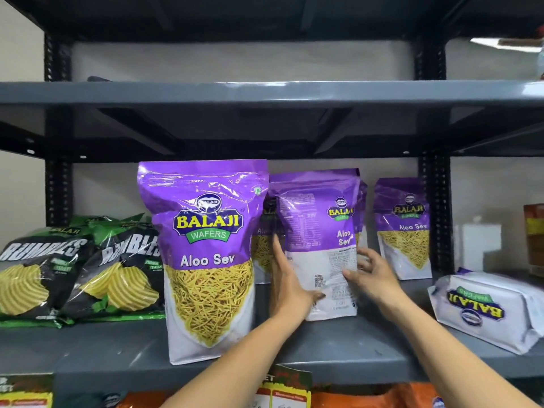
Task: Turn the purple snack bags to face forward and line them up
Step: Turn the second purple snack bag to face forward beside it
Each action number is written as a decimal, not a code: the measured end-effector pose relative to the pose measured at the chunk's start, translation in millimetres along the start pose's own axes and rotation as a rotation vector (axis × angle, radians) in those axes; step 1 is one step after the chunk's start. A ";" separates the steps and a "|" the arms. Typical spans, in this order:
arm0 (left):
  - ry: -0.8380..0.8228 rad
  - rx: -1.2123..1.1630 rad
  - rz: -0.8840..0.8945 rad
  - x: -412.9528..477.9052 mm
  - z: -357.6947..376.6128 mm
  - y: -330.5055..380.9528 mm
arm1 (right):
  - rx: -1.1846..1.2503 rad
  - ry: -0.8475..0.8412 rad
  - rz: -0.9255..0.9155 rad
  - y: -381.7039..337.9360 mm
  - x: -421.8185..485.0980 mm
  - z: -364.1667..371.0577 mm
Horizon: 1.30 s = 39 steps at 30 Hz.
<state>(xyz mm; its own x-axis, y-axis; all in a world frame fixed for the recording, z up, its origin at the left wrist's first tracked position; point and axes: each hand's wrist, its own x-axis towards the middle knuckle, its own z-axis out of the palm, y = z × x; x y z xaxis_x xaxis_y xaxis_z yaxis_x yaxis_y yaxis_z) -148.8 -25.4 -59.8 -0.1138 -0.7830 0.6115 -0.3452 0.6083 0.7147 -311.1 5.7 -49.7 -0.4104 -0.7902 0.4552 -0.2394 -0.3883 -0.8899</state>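
A purple Aloo Sev bag (210, 254) stands front-out near the shelf's front edge. To its right a second purple bag (319, 231) shows its printed back. My left hand (287, 279) grips this back-facing bag's left edge and my right hand (368, 270) holds its lower right edge. Another purple bag (263, 251) stands partly hidden behind these two, front-out. A further purple bag (403, 228) stands front-out at the back right. A white-backed bag (482, 310) lies flat and upside down on the right.
Two black and green Rumbles chip bags (79, 269) lean at the left of the grey shelf (338, 346). Black uprights (435, 213) frame the bay, and an upper shelf (265, 92) hangs close overhead. Orange packs (368, 399) sit on the shelf below.
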 end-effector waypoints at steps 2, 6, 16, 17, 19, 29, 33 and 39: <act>-0.029 0.030 -0.008 -0.3 -1.3 0.4 | 0.014 -0.021 0.008 6.5 2.2 -4.3; 0.024 0.128 -0.047 -8.8 -2.9 15.7 | 0.180 -0.111 0.143 3.0 15.1 -15.1; 0.050 -0.090 -0.039 -32.9 24.8 17.0 | 0.329 -0.072 0.432 18.9 50.7 -18.9; 0.053 -0.096 -0.039 -30.4 24.4 16.2 | 0.282 -0.072 0.414 18.8 51.2 -17.8; 0.024 -0.102 -0.065 -25.2 22.5 16.2 | 0.213 -0.054 0.368 19.2 54.0 -16.0; -0.092 -0.270 -0.232 0.7 15.9 28.3 | -0.150 -0.407 0.375 8.1 32.0 -15.1; -0.055 -0.339 -0.322 11.5 13.4 20.3 | 0.024 -0.403 0.298 0.8 34.4 -9.6; -0.143 -0.490 -0.360 28.9 10.5 -5.3 | 0.234 -0.399 0.215 0.6 34.7 -12.1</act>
<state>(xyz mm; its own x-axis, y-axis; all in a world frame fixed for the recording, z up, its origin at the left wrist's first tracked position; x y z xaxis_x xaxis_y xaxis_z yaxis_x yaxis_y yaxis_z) -160.0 -52.6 -49.4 -0.2052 -0.9390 0.2759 0.0784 0.2652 0.9610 -336.1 -16.2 -34.1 -0.0496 -0.9657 0.2548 0.0354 -0.2566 -0.9659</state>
